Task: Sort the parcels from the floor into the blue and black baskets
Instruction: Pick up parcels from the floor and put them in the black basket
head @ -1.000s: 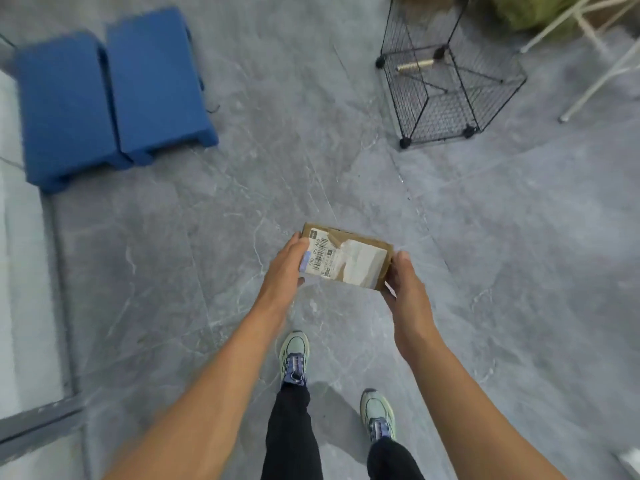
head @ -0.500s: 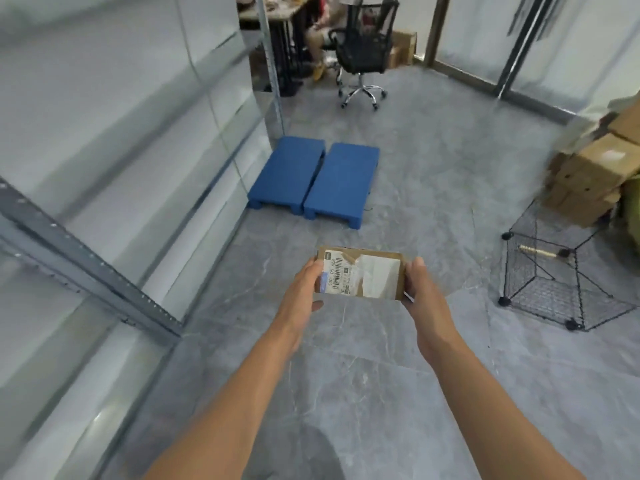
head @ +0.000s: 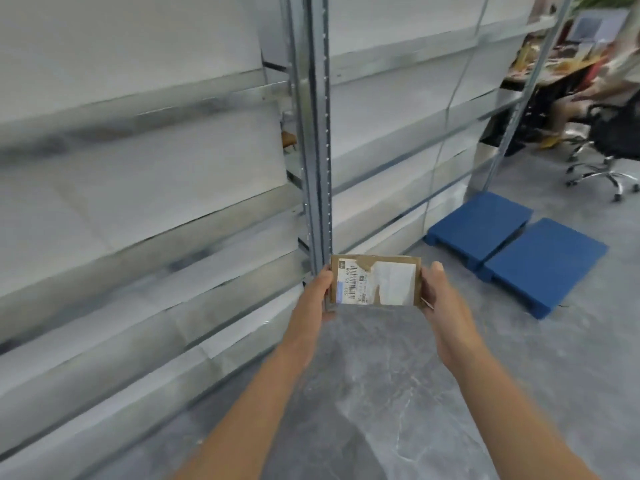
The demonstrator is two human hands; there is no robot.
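Note:
A small flat brown cardboard parcel (head: 375, 280) with a white barcode label is held in front of me at about waist height. My left hand (head: 317, 299) grips its left end and my right hand (head: 441, 296) grips its right end. The label faces up toward the camera. No blue or black basket is in view.
A metal shelving rack (head: 313, 133) with white shelves fills the left and centre, close ahead. Two blue plastic pallets (head: 512, 254) lie on the grey tiled floor at the right. A person sits on a black office chair (head: 609, 140) at a desk, far right.
The view has swung left and up, from the floor and wire cage to the shelving rack. The parcel stays held between both hands.

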